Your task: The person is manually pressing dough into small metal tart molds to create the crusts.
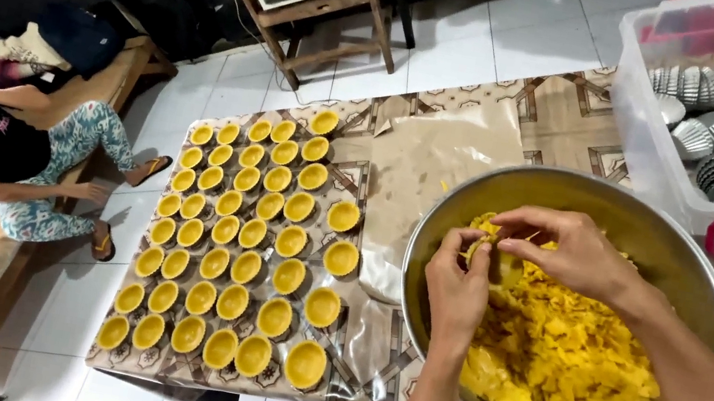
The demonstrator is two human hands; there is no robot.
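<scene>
Both hands, left hand (457, 287) and right hand (563, 252), pinch a lump of yellow dough (489, 241), grip closed, above the dough-filled steel bowl (663, 240), rows of filled tart moulds (242, 239) beside it.

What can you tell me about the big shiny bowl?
The big metal bowl is round, silver-grey and wide, with a thin rolled rim. It sits upright on the low patterned table, right of the rows of filled tart shells. Crumbly yellow dough fills its lower part. Both hands, the left hand and right hand, reach over it, pinching a bit of dough.
</scene>
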